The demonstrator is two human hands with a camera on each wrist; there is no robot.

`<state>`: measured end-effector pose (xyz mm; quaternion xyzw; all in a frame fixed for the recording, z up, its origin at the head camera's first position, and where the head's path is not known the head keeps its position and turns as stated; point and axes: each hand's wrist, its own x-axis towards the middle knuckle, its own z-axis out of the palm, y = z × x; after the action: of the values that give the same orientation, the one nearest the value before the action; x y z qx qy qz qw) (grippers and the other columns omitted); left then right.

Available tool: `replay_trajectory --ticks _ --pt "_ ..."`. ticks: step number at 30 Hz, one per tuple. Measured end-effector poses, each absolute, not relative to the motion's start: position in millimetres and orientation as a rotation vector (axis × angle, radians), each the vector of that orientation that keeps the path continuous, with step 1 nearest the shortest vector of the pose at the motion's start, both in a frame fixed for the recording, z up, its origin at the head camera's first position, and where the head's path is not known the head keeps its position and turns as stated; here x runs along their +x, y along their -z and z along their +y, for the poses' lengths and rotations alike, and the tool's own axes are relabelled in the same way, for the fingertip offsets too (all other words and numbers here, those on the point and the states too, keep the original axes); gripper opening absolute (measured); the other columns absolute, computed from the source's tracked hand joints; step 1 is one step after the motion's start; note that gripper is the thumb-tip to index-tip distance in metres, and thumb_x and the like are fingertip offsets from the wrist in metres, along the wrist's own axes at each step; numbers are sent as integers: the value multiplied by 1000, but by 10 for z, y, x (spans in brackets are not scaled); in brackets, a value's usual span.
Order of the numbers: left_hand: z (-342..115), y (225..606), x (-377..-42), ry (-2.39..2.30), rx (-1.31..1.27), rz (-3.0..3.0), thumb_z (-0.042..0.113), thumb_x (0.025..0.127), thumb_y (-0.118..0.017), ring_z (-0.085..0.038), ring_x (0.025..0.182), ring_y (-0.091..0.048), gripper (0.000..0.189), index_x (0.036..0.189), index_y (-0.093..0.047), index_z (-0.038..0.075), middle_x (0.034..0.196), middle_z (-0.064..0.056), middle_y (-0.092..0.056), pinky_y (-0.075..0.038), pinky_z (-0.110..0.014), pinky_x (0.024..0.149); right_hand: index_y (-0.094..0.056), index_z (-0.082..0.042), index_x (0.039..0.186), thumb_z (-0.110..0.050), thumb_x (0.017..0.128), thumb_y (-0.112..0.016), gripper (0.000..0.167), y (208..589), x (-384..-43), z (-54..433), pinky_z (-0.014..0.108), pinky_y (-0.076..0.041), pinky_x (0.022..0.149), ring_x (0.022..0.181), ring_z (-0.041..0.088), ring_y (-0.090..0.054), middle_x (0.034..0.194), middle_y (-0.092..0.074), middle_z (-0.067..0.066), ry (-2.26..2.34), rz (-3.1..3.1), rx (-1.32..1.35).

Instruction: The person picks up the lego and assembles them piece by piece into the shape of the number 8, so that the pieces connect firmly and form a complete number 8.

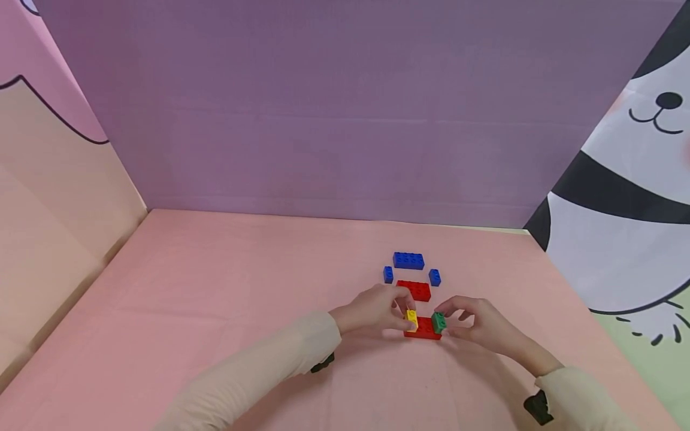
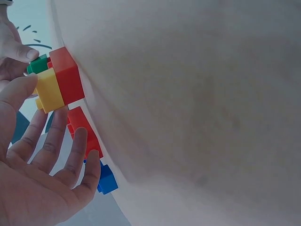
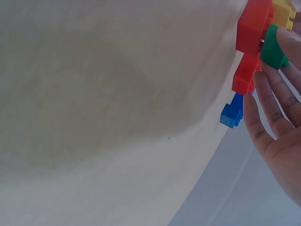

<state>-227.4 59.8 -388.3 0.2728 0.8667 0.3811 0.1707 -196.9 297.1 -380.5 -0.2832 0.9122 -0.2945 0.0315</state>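
Note:
Near the front of the table lies a red brick (image 1: 425,328). My left hand (image 1: 377,308) pinches a yellow brick (image 1: 411,321) at this red brick's left end, thumb on one side and fingers on the other. At the right end, a green brick (image 1: 439,322) is held between thumb and fingertips of my right hand (image 1: 482,323). The wrist views show the yellow brick (image 2: 50,89) against the red one's studded side, and the green brick (image 3: 273,48) tilted slightly beside it. Just behind sits a second red brick (image 1: 414,290), partly covered by my left fingers.
Farther back lie a long blue brick (image 1: 408,260) and two small blue bricks, one at the left (image 1: 388,275) and one at the right (image 1: 434,277). A purple wall (image 1: 334,120) closes off the back of the pink table (image 1: 215,287); a panda-print panel (image 1: 620,239) stands right.

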Motion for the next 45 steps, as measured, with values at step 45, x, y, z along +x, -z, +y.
replay_trajectory --ticks 45 --pt "592 3881 -2281 -1076 774 2453 24 75 -75 -3 77 -56 23 91 -58 23 88 10 -61 -48 -16 67 -65 -12 100 -16 74 -75 28 3888 -2001 2995 24 -49 67 86 20 -59 96 -67 5 942 2818 -903"
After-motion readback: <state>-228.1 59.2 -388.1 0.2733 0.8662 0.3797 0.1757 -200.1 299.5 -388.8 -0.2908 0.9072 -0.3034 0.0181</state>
